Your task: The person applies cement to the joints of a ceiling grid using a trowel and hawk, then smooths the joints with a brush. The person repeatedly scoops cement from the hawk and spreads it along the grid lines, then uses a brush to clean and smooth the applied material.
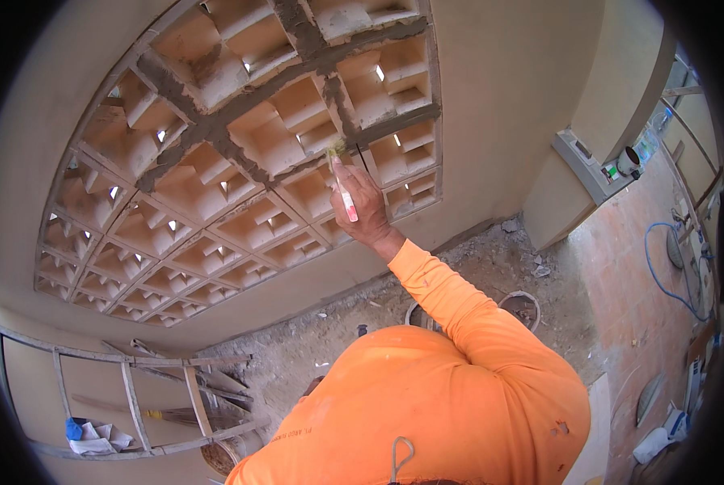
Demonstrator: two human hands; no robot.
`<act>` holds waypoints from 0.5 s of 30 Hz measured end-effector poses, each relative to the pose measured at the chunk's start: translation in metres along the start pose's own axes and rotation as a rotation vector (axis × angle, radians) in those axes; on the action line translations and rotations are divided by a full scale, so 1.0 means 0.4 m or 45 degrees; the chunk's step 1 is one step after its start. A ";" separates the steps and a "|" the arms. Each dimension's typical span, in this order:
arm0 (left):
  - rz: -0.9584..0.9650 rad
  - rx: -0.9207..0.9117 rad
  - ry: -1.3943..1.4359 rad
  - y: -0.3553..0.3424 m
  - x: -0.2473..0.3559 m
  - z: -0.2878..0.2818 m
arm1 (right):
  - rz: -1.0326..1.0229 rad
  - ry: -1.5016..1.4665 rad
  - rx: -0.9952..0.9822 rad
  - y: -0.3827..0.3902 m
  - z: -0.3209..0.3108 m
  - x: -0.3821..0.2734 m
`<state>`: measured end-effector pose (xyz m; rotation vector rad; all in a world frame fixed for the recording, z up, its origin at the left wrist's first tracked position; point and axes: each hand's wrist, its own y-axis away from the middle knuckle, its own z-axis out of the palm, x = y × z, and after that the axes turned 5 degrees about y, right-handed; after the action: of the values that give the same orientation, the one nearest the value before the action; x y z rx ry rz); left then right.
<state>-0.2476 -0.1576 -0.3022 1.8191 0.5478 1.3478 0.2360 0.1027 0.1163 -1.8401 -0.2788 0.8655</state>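
My right hand (360, 206) is raised to a wall of square ventilation blocks (285, 129), closed around a paintbrush (350, 208). The brush has a whitish handle with a red end, and its pale bristles (336, 149) are at a joint between blocks. Grey mortar (208, 129) covers several joints in the upper part of the wall; lower joints look pale. A small dark patch (313, 385) at the left edge of my orange shirt may be part of my left hand, whose fingers are hidden behind my body.
A ladder (131, 404) lies at the lower left with a cloth (99, 436) on it. Two round buckets (521, 309) stand on the rubble-strewn floor below the wall. At the right are a ledge with a cup (629, 160), a blue hose (661, 279) and tiled flooring (620, 299).
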 end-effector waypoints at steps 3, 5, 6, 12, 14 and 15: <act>-0.004 -0.026 0.045 0.000 -0.016 0.015 | -0.227 -0.317 -0.259 -0.009 -0.005 0.003; 0.012 -0.049 0.085 -0.001 -0.016 0.018 | 0.046 -0.362 -0.183 -0.004 -0.014 0.065; 0.016 -0.070 0.122 -0.003 -0.020 0.031 | 0.174 -0.385 -0.155 0.001 -0.023 0.087; -0.014 -0.253 0.746 -0.002 -0.053 0.103 | 0.829 -1.085 0.052 0.018 -0.091 0.101; 0.153 -0.334 0.295 0.007 -0.083 0.129 | 0.817 -1.040 0.095 0.035 -0.107 0.102; 0.232 -0.365 0.057 0.017 -0.099 0.118 | 0.814 -1.019 0.128 0.039 -0.112 0.103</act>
<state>-0.2177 -0.2064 -0.3259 1.6359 0.2010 1.5069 0.2927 0.0868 0.0939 -1.4101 -0.1240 2.0150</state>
